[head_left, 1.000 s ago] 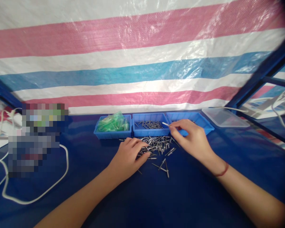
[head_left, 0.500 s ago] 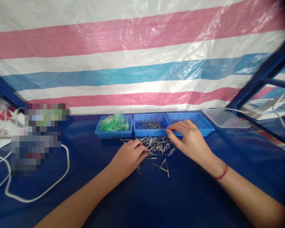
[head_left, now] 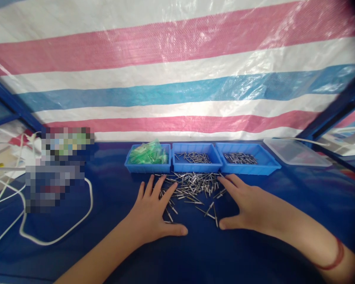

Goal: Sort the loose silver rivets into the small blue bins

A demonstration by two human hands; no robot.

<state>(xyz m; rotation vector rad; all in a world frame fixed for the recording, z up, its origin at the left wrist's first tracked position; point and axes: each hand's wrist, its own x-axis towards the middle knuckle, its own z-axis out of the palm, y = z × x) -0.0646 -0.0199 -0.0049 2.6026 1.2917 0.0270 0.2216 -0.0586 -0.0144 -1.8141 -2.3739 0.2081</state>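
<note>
A loose pile of small metal rivets [head_left: 192,187] lies on the blue table cloth [head_left: 195,252] in front of three blue trays. My left hand [head_left: 152,215] lies flat and open on the cloth at the pile's left edge, fingers spread, thumb out to the right. On the pile's right edge rests my right hand [head_left: 248,207], flat and open too, its thumb pointing left. The two hands frame the pile from both sides. The left tray [head_left: 130,163] holds green plastic pieces; the middle tray [head_left: 214,165] and the right tray [head_left: 269,167] hold metal rivets.
A clear plastic lid [head_left: 296,152] lies right of the trays. A white cable [head_left: 56,236] loops over the cloth at the left, beside a blurred-out patch. A striped pink, white and blue tarp [head_left: 177,79] hangs behind. Blue frame bars [head_left: 331,114] stand at the right.
My right hand left the trays and came down flat beside the pile. My left hand opened from a curled grasp and spread flat. The camera shifted slightly.
</note>
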